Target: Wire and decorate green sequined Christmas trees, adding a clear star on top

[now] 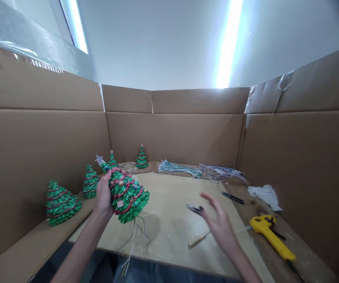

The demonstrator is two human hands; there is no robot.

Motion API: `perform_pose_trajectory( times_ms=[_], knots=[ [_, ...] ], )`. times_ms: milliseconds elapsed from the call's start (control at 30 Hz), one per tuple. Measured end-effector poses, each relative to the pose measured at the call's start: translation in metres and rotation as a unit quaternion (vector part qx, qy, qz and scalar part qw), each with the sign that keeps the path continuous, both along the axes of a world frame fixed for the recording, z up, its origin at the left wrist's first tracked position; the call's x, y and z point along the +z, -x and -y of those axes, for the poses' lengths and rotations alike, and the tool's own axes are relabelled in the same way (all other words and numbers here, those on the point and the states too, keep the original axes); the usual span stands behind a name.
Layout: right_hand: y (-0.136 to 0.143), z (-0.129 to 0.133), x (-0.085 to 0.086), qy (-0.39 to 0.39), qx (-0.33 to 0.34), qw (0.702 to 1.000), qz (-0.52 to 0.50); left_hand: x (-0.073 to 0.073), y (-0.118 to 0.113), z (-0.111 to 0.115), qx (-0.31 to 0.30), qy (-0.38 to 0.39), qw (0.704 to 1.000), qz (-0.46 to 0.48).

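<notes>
My left hand (104, 194) is wrapped round a small green Christmas tree (128, 196), tilted, with a clear star (99, 159) at its top, red garlands and small ornaments. Thin wires (135, 236) hang from its underside past the front edge of the board. On the right, my right hand (218, 226) hovers over the board with its fingers apart. Close to its thumb lies a pair of small cutters (193, 209); whether the thumb touches them I cannot tell. A tool with a wooden handle (197, 241) lies partly hidden beneath this hand.
Several similar trees (61, 204) stand at the left and back. Bundles of pale wire (178, 169) and purplish wire (221, 172) lie along the back. At right are a black-handled tool (233, 197), white tissue (265, 196) and a yellow glue gun (271, 234). Cardboard walls (175, 133) surround the board.
</notes>
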State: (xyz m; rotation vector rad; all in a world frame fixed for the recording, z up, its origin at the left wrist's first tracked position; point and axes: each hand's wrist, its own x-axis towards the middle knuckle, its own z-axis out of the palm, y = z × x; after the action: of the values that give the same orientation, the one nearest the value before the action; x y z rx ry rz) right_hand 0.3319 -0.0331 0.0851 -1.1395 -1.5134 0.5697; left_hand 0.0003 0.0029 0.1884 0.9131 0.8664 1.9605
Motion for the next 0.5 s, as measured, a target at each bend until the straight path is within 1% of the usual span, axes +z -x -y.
perform_pose_trajectory(
  times_ms=[67,133,200,267,367,433,500],
  knots=[
    [0.052,-0.007,0.011,0.013,0.085,0.996,-0.005,0.008,-0.002,0.006,0.001,-0.02,1.0,0.009],
    [0.099,-0.012,0.016,0.027,0.162,0.986,-0.004,0.015,-0.005,0.013,-0.007,-0.037,0.999,0.019],
    [0.137,-0.014,0.017,0.035,0.224,0.974,-0.003,0.021,-0.008,0.021,-0.027,-0.05,0.998,0.028],
    [0.166,-0.011,0.014,0.031,0.26,0.965,-0.007,0.026,-0.008,0.03,-0.048,-0.06,0.996,0.037],
    [0.192,-0.004,0.009,0.023,0.282,0.959,-0.008,0.03,-0.006,0.044,-0.075,-0.073,0.993,0.054],
    [0.198,0.001,0.007,0.017,0.291,0.956,-0.002,0.031,-0.006,0.053,-0.088,-0.086,0.99,0.068],
    [0.196,0.005,0.007,0.012,0.313,0.949,0.011,0.03,-0.008,0.06,-0.1,-0.098,0.987,0.081]
  ],
)
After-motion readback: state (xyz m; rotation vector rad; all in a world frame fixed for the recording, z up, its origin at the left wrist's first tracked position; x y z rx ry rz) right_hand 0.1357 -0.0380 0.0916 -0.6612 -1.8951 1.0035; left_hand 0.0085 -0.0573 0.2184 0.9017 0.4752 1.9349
